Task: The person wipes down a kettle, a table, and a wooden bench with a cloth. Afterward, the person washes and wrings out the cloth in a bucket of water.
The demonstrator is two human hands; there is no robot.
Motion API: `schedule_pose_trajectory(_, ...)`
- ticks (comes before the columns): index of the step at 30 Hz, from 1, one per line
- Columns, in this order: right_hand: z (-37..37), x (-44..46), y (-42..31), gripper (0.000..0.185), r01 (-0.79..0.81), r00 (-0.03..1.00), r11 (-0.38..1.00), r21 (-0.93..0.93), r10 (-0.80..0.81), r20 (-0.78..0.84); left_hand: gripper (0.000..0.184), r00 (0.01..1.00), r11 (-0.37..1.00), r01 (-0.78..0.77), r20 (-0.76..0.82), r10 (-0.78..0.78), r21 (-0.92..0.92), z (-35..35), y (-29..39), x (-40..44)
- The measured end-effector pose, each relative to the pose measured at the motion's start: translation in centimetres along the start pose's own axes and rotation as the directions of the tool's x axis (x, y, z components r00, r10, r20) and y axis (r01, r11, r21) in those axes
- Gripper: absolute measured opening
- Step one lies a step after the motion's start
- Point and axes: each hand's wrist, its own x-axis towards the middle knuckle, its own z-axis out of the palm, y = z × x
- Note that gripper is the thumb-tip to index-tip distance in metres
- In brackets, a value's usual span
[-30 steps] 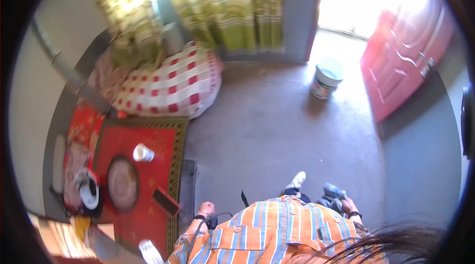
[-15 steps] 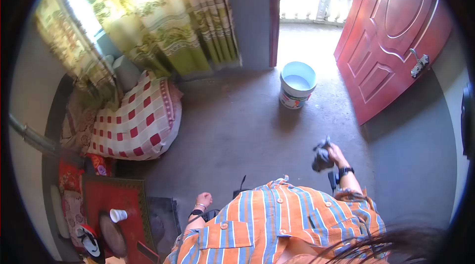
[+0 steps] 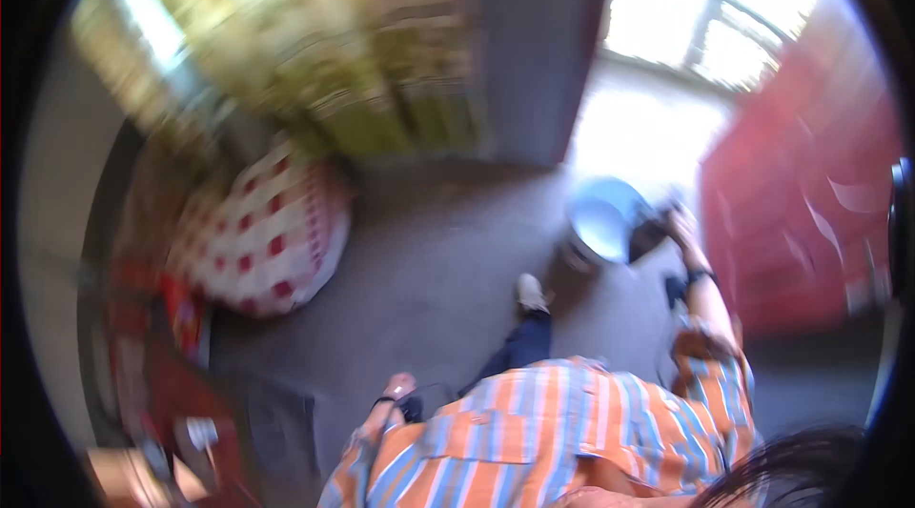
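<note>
Mostly looking down on a grey floor (image 3: 424,251), spread all around the bucket (image 3: 610,192). Can see a patterned curtain (image 3: 286,41) beyond the bucket and well to its left, smeared by blur. Can also see a red door (image 3: 810,184), standing open to the right of the bucket. Wearing a striped shirt (image 3: 534,432), on the near side of the bucket. Notice a checked cover (image 3: 276,232), heaped well to the left of the bucket. Find the bucket itself upright on the floor, pale blue inside. Gripping a dark cloth (image 3: 650,239) in the right hand (image 3: 680,225), at the bucket's right rim; cannot tell whether touching it. Pointing a pale shoe (image 3: 531,293) forward, near the bucket, on its near-left side. Holding the left hand (image 3: 400,386) well apart from the bucket, nearer and farther left; too blurred to tell open from closed. Make out a white cup (image 3: 201,432), far to the bucket's near left.
</note>
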Motion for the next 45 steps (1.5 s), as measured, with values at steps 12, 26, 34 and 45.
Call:
schedule_pose_trajectory(12, 11.8, 20.4, 0.1, 0.032, -0.454, 0.450, 0.876, -0.165, 0.385, 0.806, 0.020, 0.750, 0.917, -0.397, -0.566, 0.342, 0.028, -7.7, 37.5, -1.2)
schedule_pose_trajectory(26, 6.3, 29.9, 0.2, 0.042, -0.377, -0.009, 0.925, -0.043, 0.042, 0.999, 0.023, 0.837, 0.785, 0.144, -0.348, -0.422, -0.603, 14.8, 36.1, -9.7)
schedule_pose_trajectory(34, 1.3, 28.3, 0.1, 0.053, -0.309, 0.174, 0.949, -0.059, 0.118, 0.978, 0.027, 0.886, 0.883, -0.243, -0.462, 0.034, -0.401, 13.0, 46.4, -2.1)
schedule_pose_trajectory(45, 17.0, 17.6, 8.9, 0.061, 0.309, 0.076, 0.951, -0.024, 0.000, 0.997, 0.060, 0.968, -0.017, 0.153, 0.146, 0.206, -0.988, 24.6, 54.1, 15.9)
